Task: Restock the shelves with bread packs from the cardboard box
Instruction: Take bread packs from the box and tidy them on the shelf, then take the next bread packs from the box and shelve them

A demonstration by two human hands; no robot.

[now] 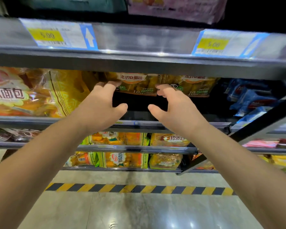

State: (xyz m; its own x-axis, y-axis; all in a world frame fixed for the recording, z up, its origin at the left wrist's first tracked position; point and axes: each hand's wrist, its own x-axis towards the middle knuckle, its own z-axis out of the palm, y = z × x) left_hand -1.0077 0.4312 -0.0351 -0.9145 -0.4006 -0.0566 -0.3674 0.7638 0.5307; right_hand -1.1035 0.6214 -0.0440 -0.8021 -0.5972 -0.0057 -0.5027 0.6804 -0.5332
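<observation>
Left hand (99, 104) and right hand (177, 104), both spread loose, fingertips touching lower edge of bread pack (135, 83), long axis sideways, label "法式软面包" facing outward.

Two grips reach in: the left grip (104, 103) and the right grip (172, 104). At their fingertips stand two orange bread packs (135, 83) (198, 86). Left of the left grip lies one larger bread pack (23, 93). Above the grips hang two price tags (56, 34) (221, 44). Below them runs one striped floor line (139, 189).

Dim, motion-blurred wide-angle view, edges bowed, overhead glare on the glossy floor (155, 217).
</observation>
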